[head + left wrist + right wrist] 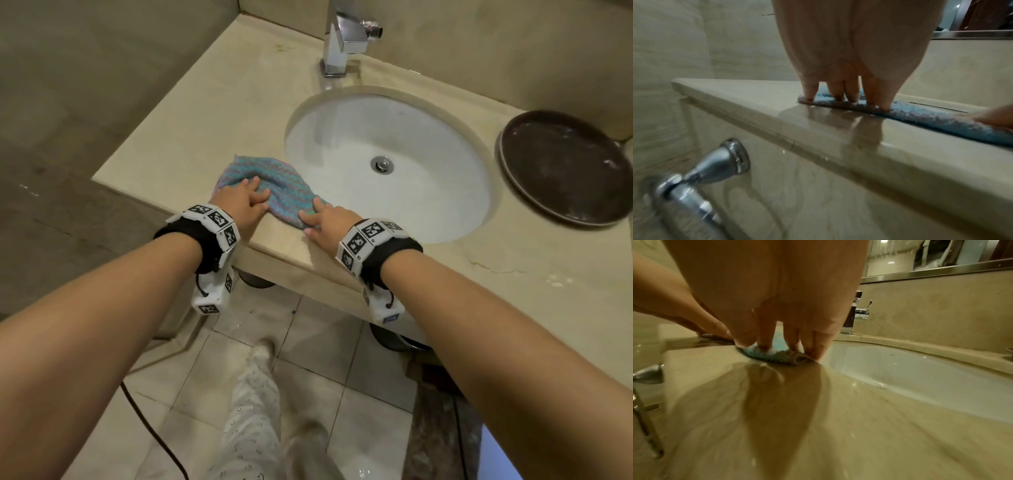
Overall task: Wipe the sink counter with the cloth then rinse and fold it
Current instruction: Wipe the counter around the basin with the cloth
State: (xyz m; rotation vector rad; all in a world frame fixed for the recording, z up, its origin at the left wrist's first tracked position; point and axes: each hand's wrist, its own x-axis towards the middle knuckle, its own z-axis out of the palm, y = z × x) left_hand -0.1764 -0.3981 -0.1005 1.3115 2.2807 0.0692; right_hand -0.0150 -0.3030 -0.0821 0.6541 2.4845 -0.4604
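The white sink (387, 144) is lying bare in the beige worktop (191, 137), while the left hand (239, 202) and right hand (325, 222) are pressing flat, fingers extended, on the striped cloth (274, 185) lying beside the sink's left rim.

The dark round tray (561, 168) was cut off by the right edge of the head view. The top of the faucet (346, 37) ran out of the upper edge there. Under the counter (205, 130), two dark round objects were mostly hidden, and I could not tell what they were. In the left wrist view the metal fitting (701, 172) was blurred and cut by the lower edge. The left hand (851, 53) covered part of the cloth (941, 120). The right hand (777, 293) hid most of the cloth in its own view.
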